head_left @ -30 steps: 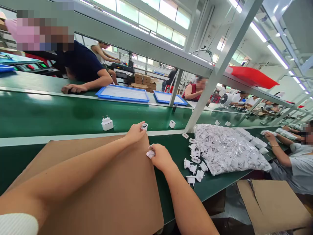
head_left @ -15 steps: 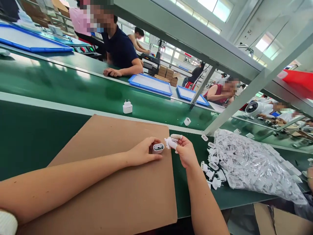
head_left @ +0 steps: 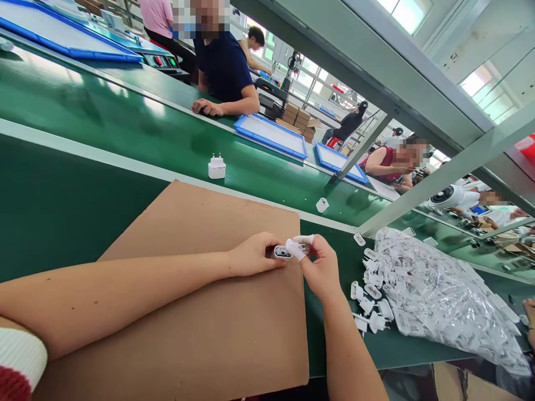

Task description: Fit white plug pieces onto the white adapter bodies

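Observation:
Over the cardboard sheet (head_left: pixel 217 312), my left hand (head_left: pixel 253 255) grips a white charger housing (head_left: pixel 283 253) between thumb and fingers. The housing's open end faces me, and dark parts show inside it. Right beside it, my right hand (head_left: pixel 324 267) wears white finger covers on thumb and forefinger. Those fingertips pinch a small white plug cap (head_left: pixel 306 248), mostly hidden by them, close against the housing's right side. Whether the two pieces touch, I cannot tell.
A clear plastic bag (head_left: pixel 451 295) of white plug caps lies at the right, with loose plug caps (head_left: pixel 376 320) beside it. A white charger (head_left: pixel 217 167) and another housing (head_left: pixel 322 205) stand on the green conveyor belt (head_left: pixel 167 139). A slanting metal post (head_left: pixel 426 184) rises ahead. A co-worker (head_left: pixel 225 72) sits across.
My right hand has brought the plug cap closer to the housing, and its covered fingers now hide more of it. The camera view has shifted slightly.

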{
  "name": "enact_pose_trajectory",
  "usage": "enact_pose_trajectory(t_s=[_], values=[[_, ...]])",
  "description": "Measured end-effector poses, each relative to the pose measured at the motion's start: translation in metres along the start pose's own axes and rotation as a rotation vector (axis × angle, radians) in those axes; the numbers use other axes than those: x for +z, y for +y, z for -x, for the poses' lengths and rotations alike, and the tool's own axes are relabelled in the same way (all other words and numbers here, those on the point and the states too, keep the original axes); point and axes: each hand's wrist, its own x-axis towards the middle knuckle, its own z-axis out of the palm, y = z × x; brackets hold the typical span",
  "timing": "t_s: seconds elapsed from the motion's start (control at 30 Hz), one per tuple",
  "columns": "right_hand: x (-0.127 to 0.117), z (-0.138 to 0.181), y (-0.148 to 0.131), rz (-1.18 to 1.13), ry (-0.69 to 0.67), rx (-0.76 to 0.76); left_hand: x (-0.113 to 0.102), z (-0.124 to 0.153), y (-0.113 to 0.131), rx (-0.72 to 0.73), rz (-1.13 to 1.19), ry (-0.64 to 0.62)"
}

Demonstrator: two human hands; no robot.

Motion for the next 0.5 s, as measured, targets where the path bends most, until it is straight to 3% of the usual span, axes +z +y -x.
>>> enact_pose_trajectory(t_s=[0.17, 0.5], values=[[0.0086, 0.0013, -0.0005, 0.416, -0.105, -0.223, -0.0015, 0.0000, 0.0028, 0.043, -0.017, -0.010], [0.0066, -0.0005, 0.0043, 0.343, -0.078, -0.255, -0.0019, -0.0010, 0.0024, 0.058, -0.014, -0.004]])
